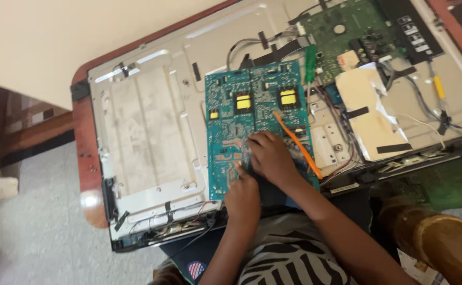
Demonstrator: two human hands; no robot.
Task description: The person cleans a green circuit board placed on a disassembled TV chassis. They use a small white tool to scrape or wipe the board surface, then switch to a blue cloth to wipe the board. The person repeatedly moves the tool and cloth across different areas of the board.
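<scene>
A teal circuit board [231, 113] with yellow-topped components lies on the bare metal back of an opened flat screen [151, 121]. My right hand [269, 155] rests knuckles up on the board's lower middle, with the fingers curled down onto it. My left hand [241, 194] is just below, its fingertips touching the board's lower edge beside the right hand. What the fingers hold, if anything, is hidden. A thin orange tool [298, 145] lies slanted across the board, just right of my right hand and apart from it.
A green circuit board [347, 31] with black connectors sits at the screen's far right, next to a pale foil-covered patch [365, 113] and loose wires [426, 105]. The screen lies on a red-brown table [85, 158]. There is a white wall at top left and carpet at bottom left.
</scene>
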